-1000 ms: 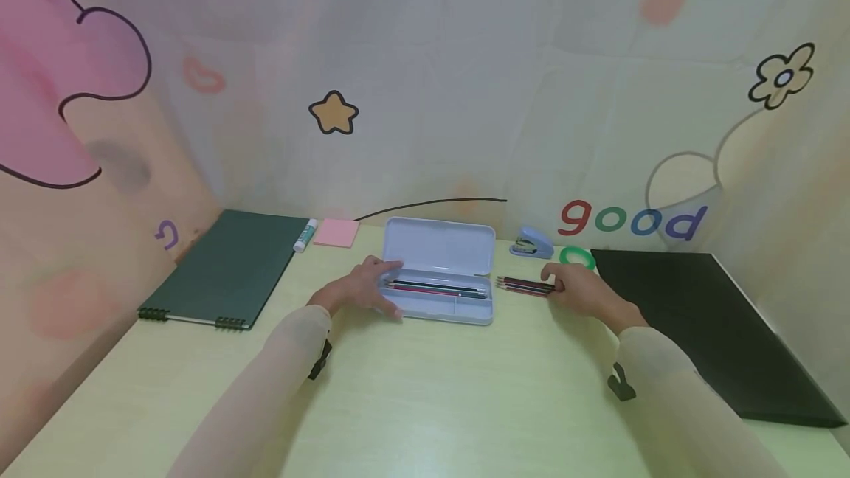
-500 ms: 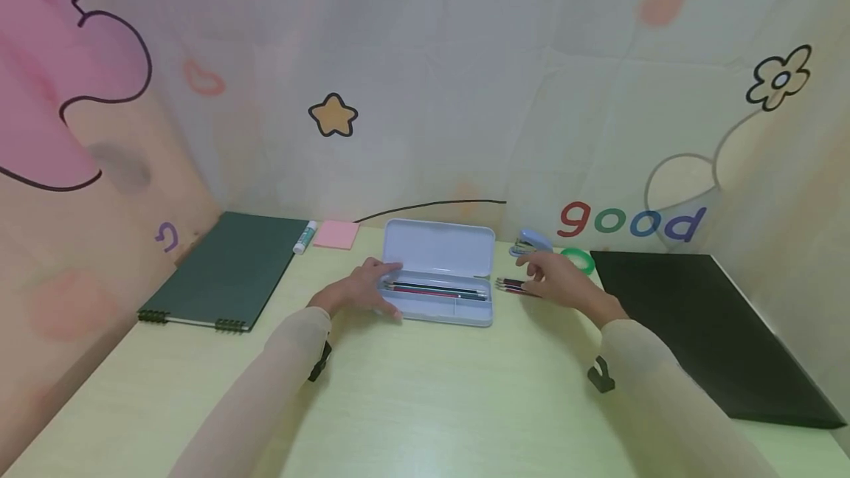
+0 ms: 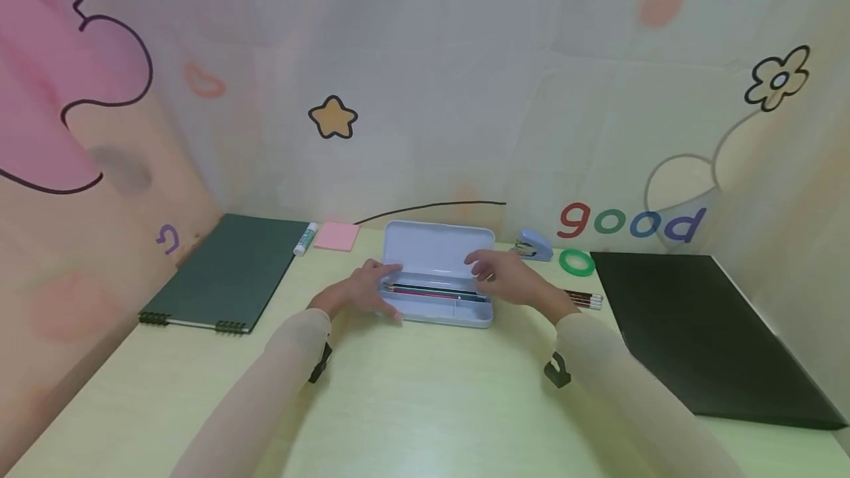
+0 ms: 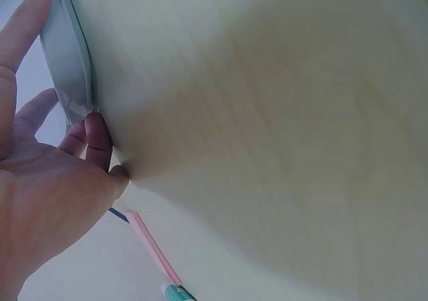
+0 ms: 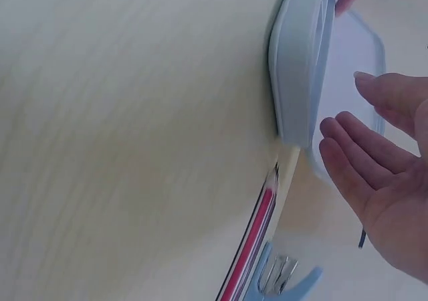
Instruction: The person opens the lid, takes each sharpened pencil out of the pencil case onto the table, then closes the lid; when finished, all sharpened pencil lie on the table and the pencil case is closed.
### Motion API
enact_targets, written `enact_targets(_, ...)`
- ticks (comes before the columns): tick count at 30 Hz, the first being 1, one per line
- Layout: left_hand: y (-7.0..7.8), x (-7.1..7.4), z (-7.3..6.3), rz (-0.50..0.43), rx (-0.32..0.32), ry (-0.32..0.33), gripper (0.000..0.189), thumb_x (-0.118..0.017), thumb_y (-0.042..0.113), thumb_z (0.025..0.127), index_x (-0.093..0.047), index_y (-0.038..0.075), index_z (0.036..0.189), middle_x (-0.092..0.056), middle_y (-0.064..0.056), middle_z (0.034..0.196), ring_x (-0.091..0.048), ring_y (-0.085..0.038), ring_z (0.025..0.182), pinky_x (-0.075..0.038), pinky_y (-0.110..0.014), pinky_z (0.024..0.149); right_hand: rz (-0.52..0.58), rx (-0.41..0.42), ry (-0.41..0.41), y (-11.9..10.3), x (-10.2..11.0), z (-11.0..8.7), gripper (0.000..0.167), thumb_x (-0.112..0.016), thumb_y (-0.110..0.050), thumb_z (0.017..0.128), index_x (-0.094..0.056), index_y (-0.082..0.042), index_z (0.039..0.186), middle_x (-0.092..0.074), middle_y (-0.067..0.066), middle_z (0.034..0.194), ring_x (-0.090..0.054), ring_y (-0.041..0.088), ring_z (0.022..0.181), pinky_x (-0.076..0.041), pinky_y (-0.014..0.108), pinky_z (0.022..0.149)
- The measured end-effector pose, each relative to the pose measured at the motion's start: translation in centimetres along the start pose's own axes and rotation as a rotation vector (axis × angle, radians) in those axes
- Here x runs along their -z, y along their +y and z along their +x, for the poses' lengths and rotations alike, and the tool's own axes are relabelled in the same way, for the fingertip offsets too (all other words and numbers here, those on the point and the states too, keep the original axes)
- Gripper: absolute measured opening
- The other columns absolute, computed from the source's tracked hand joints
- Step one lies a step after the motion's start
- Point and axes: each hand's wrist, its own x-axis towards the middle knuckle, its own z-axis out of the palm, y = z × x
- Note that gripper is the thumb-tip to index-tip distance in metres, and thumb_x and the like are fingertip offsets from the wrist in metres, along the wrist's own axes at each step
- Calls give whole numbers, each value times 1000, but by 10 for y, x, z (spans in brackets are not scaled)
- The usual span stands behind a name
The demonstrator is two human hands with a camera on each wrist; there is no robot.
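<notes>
A pale blue pencil case (image 3: 425, 310) lies open on the table, its lid tipped back. Inside its long compartment are several pencils (image 3: 425, 290). My left hand (image 3: 358, 290) holds the case's left end, thumb at the front edge and forefinger at the back; the left wrist view has other fingers curled at its corner. Over the right end hovers my right hand (image 3: 511, 280), thumb and fingers apart with nothing between them in the right wrist view. More pencils (image 3: 586, 300) lie on the table right of the case, partly hidden by that hand and wrist.
Behind the right hand stand a blue stapler (image 3: 534, 246) and a green tape roll (image 3: 576, 262). A large black flat board (image 3: 704, 338) lies far right. At left are a dark green spiral sketchbook (image 3: 229, 271), a glue stick (image 3: 305, 239) and pink sticky notes (image 3: 336, 237).
My right hand has moved left, off the loose pencils and over the case's right end; the pencils' far ends now show behind the wrist. The left hand has kept its place.
</notes>
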Motion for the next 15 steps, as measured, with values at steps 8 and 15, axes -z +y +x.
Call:
enact_targets(8,2,3,-4,-14,10,1,100,-87,38,76,-31,24,158,-28,-18,153,-32,-37,137,-33,-62,114,-43,109,-22,-18,-22,15,40,-69,-8,90,-60,-7,129,-71,15,117,-68,27,108,-54,44,98)
enact_targets(15,4,1,-3,5,13,-8,98,-85,39,78,-31,24,157,-28,-18,153,-32,-37,137,-33,-62,114,-129,84,-43,-29,-36,20,46,-71,-8,89,-59,-8,134,-69,15,124,-63,29,119,-47,48,106)
